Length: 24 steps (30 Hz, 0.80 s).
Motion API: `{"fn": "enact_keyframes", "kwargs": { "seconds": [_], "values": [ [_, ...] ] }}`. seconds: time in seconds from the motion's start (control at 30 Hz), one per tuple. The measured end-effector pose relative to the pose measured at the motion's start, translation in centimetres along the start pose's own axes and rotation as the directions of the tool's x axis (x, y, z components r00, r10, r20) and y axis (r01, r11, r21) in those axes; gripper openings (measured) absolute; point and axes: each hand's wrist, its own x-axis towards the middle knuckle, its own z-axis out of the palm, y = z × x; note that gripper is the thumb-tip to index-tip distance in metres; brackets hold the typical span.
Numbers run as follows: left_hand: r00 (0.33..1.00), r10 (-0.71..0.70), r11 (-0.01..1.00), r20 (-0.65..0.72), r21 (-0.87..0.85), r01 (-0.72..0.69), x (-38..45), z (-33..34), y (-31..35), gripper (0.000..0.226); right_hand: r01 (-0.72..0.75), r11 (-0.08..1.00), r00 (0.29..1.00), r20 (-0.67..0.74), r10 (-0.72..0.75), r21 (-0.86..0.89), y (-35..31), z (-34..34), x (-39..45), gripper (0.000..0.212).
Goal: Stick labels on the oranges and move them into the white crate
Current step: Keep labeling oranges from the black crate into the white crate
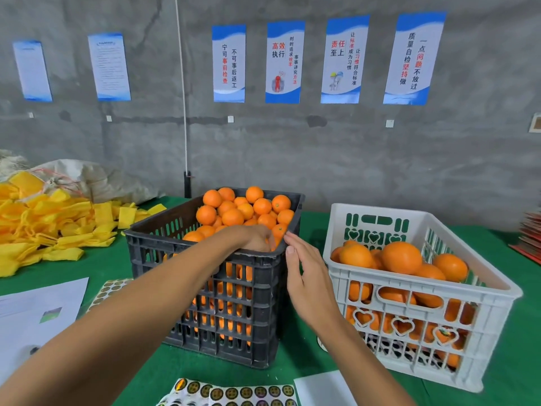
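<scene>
A green counter is seen from above. The left hand is reached into the black crate of oranges — its grip cannot be told. The right hand is held open beside that crate's near-right corner. At right, the white crate is part-filled; label sheets lie near.

My left hand fingers hidden among oranges in black crate; grasp unclear. Label sheet cut off at bottom edge.
</scene>
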Motion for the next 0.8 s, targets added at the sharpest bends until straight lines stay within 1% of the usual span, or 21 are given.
{"fn": "enact_keyframes", "kwargs": {
  "seconds": [0.03,0.07,0.1,0.13,0.2,0.27,0.3,0.37,0.43,0.47,0.5,0.53,0.6,0.63,0.7,0.77,0.8],
  "values": [
    [0.990,0.025,0.995,-0.139,-0.089,-0.037,-0.6,-0.3,0.5,0.045,0.000,1.000,1.000,-0.003,0.000,0.005,-0.3,-0.4,0.1,0.043],
    [0.948,0.049,0.981,-0.314,-0.165,-0.105,-1.2,-0.4,0.9,0.047,-0.002,1.000,1.000,-0.008,0.002,0.007,-0.6,-0.8,0.2,0.043],
    [0.884,0.084,0.960,-0.459,-0.200,-0.195,-1.9,-0.5,1.3,0.049,-0.004,1.000,1.000,-0.013,0.005,0.006,-0.9,-1.2,0.4,0.044],
    [0.811,0.120,0.935,-0.572,-0.209,-0.285,-2.6,-0.5,1.7,0.051,-0.009,1.000,1.000,-0.020,0.009,0.007,-1.3,-1.7,0.6,0.044],
    [0.663,0.168,0.869,-0.730,-0.208,-0.449,-4.1,0.1,2.8,0.053,-0.015,0.999,0.999,-0.048,0.017,0.029,-2.0,-2.8,1.1,0.044],
    [0.529,0.174,0.814,-0.830,-0.182,-0.552,-5.4,1.4,4.2,0.054,0.002,0.998,0.993,-0.115,0.005,0.064,-2.7,-4.0,1.2,0.042],
    [0.487,0.162,0.782,-0.858,-0.190,-0.594,-5.9,2.2,4.9,0.055,0.009,0.997,0.988,-0.153,0.003,0.078,-2.8,-4.5,1.1,0.041],
    [0.448,0.157,0.716,-0.880,-0.211,-0.665,-6.9,4.4,6.2,0.054,0.019,0.996,0.977,-0.214,0.000,0.088,-2.8,-5.5,0.1,0.038],
    [0.412,0.196,0.687,-0.890,-0.175,-0.705,-7.7,7.0,7.4,0.052,0.015,0.996,0.967,-0.255,0.007,0.088,-2.0,-6.4,-1.3,0.036],
    [0.414,0.212,0.675,-0.885,-0.174,-0.717,-7.9,8.6,7.9,0.052,0.008,0.996,0.963,-0.270,0.016,0.086,-1.3,-6.8,-2.2,0.034],
    [0.443,0.212,0.664,-0.871,-0.204,-0.719,-8.1,10.2,8.4,0.052,-0.003,0.997,0.960,-0.277,0.025,0.080,-0.5,-7.3,-3.2,0.032],
    [0.498,0.199,0.650,-0.844,-0.267,-0.711,-8.2,12.0,8.9,0.053,-0.020,0.997,0.960,-0.276,0.039,0.071,0.3,-7.6,-4.4,0.029],
    [0.648,0.154,0.599,-0.746,-0.450,-0.662,-8.0,15.6,9.7,0.053,-0.078,0.996,0.968,-0.236,0.085,0.038,2.4,-8.0,-6.9,0.027],
    [0.718,0.137,0.580,-0.682,-0.532,-0.617,-7.8,17.3,10.0,0.051,-0.113,0.993,0.973,-0.201,0.115,0.019,3.5,-8.2,-8.2,0.026],
    [0.832,0.101,0.603,-0.546,-0.631,-0.487,-7.2,20.6,10.1,0.050,-0.194,0.981,0.977,-0.093,0.193,0.004,5.6,-8.6,-10.8,0.025],
    [0.903,0.039,0.646,-0.429,-0.678,-0.350,-6.6,23.4,9.6,0.049,-0.280,0.960,0.959,0.038,0.280,-0.009,7.5,-9.2,-13.3,0.026],
    [0.928,0.007,0.647,-0.374,-0.705,-0.289,-6.5,24.7,9.2,0.049,-0.319,0.947,0.941,0.105,0.321,-0.036,8.5,-9.5,-14.6,0.027]
  ]
}}
